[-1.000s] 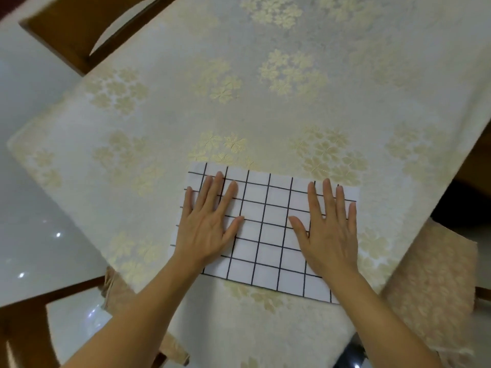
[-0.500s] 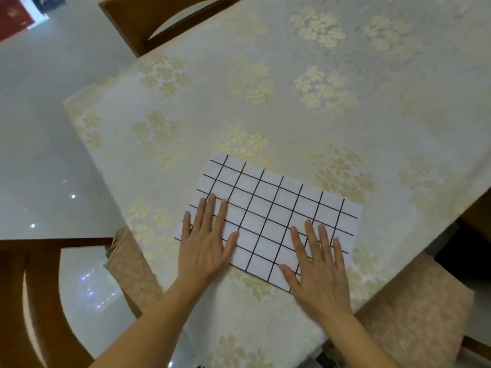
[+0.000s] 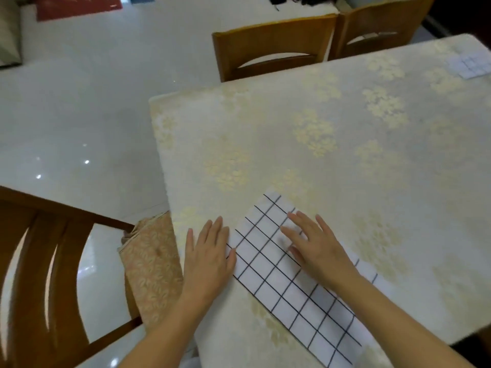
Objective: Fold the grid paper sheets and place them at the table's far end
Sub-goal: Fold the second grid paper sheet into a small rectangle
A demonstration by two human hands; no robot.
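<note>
Head view: a grid paper sheet [image 3: 289, 282] lies flat and slantwise at the near edge of the table [image 3: 345, 155]. The left hand [image 3: 207, 258] rests spread at its left edge, mostly on the cloth; the right hand [image 3: 318, 248] lies spread flat on top. Another folded sheet [image 3: 469, 63] sits at the far end. The paper looks light, thin and easily creased; a corner or edge seems the best hold.
</note>
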